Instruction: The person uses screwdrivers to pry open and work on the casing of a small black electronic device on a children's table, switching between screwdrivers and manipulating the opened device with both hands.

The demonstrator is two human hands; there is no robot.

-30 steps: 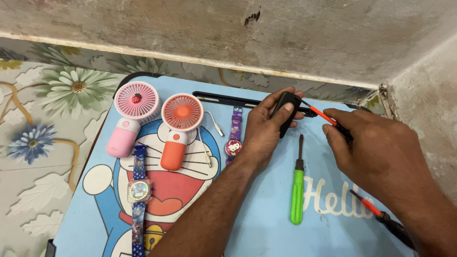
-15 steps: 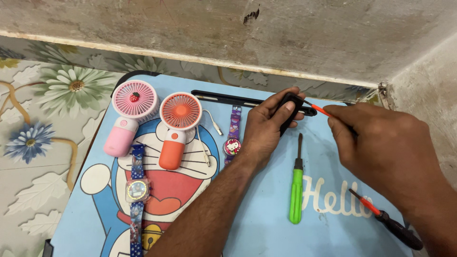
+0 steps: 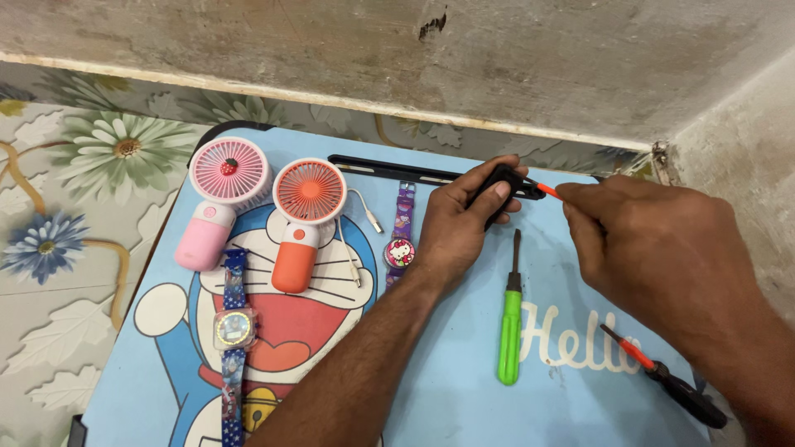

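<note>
The left hand (image 3: 460, 223) is gripping a small black plastic part (image 3: 497, 186) while the right hand (image 3: 654, 248) is pinching a thin orange-shafted tool (image 3: 546, 191) into it, calling for steady aim.

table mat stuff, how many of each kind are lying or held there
handheld fans: 2 (pink fan, orange fan)
watches: 2 (blue watch, purple watch)
screwdrivers: 3 (green screwdriver, black-handled screwdriver, orange-shafted tool in the right hand)
black strap: 1
white cable: 1
small black object in the left hand: 1
total: 10
</note>
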